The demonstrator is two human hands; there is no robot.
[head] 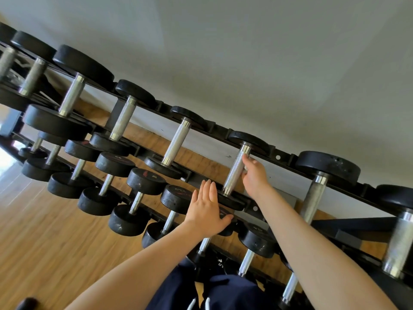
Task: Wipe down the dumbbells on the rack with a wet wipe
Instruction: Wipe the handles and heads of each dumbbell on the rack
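A black two-tier rack (282, 156) runs slantwise across the view, loaded with black-headed dumbbells with chrome handles. My right hand (254, 175) curls round the knurled handle (233, 175) of an upper-tier dumbbell. A pale sliver of the wet wipe (246, 168) shows between palm and handle; the rest of the wipe is hidden. My left hand (209, 210) lies flat, fingers straight, where that dumbbell's near head (232, 202) meets a lower-tier head just below, holding nothing.
Larger dumbbells (321, 175) sit to the right and more (125, 117) to the left on the top tier. The lower tier (143, 186) holds several smaller ones. Wooden floor (44, 231) lies at left, a pale wall (245, 63) behind the rack.
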